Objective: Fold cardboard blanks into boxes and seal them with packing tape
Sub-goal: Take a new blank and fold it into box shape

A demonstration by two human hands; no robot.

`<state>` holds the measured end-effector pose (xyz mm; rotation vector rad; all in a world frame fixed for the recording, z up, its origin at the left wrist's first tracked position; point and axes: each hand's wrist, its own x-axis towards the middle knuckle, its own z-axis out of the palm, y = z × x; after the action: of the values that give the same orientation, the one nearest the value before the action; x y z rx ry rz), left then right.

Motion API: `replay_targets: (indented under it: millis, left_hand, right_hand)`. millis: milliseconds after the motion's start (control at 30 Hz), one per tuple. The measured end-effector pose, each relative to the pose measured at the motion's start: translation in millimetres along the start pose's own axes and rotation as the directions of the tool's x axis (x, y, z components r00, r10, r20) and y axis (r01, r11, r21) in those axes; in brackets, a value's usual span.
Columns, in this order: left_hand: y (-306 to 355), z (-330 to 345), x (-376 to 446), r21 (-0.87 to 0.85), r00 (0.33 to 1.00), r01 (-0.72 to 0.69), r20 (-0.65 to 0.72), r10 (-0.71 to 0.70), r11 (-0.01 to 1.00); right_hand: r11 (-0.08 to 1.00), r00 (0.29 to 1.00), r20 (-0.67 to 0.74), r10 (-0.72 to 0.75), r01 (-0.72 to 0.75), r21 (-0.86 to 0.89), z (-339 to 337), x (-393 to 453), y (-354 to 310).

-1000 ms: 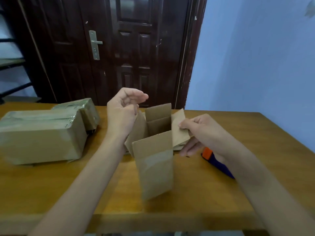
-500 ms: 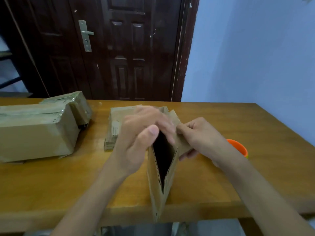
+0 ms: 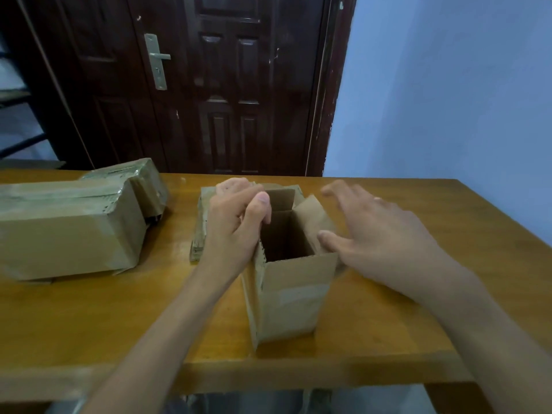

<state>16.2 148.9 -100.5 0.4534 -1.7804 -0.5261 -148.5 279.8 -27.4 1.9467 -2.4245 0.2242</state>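
Note:
A tall, narrow cardboard box (image 3: 294, 297) stands upright near the front edge of the wooden table (image 3: 89, 318), its top open and its flaps up. My left hand (image 3: 236, 225) grips the box's left top flap, thumb at the rim and fingers curled behind it. To the right of the box, my right hand (image 3: 373, 234) is spread with straight fingers, its thumb tip next to the right flap; it holds nothing. A stack of flat cardboard blanks (image 3: 201, 225) lies behind my left hand. No tape dispenser shows.
Two taped, plastic-wrapped parcels, a large one (image 3: 65, 231) and a smaller one (image 3: 143, 180), lie on the table's left side. A dark door (image 3: 227, 85) stands behind the table, and a blue wall (image 3: 448, 85) is at the right.
The box went from squeezed flat to squared up with its mouth open. My right hand let go of the right flap and spread out to the right. The orange object at right is now hidden.

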Motion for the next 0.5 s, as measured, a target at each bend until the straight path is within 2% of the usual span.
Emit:
replay_targets:
  millis: [100,167,267,400,500]
  left_hand:
    - [-2.2,0.5,-1.5,-0.082,0.993,0.116,-0.025,-0.119,0.99]
    - [-4.5,-2.7,-3.5,-0.135,0.99,0.142,-0.009,-0.144,0.981]
    - [-8.6,-7.0,-4.9,-0.179,0.986,0.164,0.014,-0.164,0.97]
    - [-9.4,-5.7,2.4,-0.209,0.984,0.177,0.045,-0.172,0.962]
    - [-9.1,-4.5,9.6,-0.218,0.982,0.182,0.086,-0.167,0.959]
  right_hand:
    - [0.963,0.943,-0.231,-0.239,0.26,0.066,8.3,-1.3,-9.1]
    - [0.919,0.894,-0.312,-0.32,0.373,0.125,12.4,-4.4,-11.0]
    - [0.856,0.917,-0.218,-0.334,0.392,0.338,16.8,-10.3,-7.5]
    - [0.904,0.927,-0.12,-0.356,0.374,0.207,24.0,-7.5,-2.6]
    - [0.913,0.93,-0.168,-0.328,0.357,0.196,29.2,-5.1,-3.7]
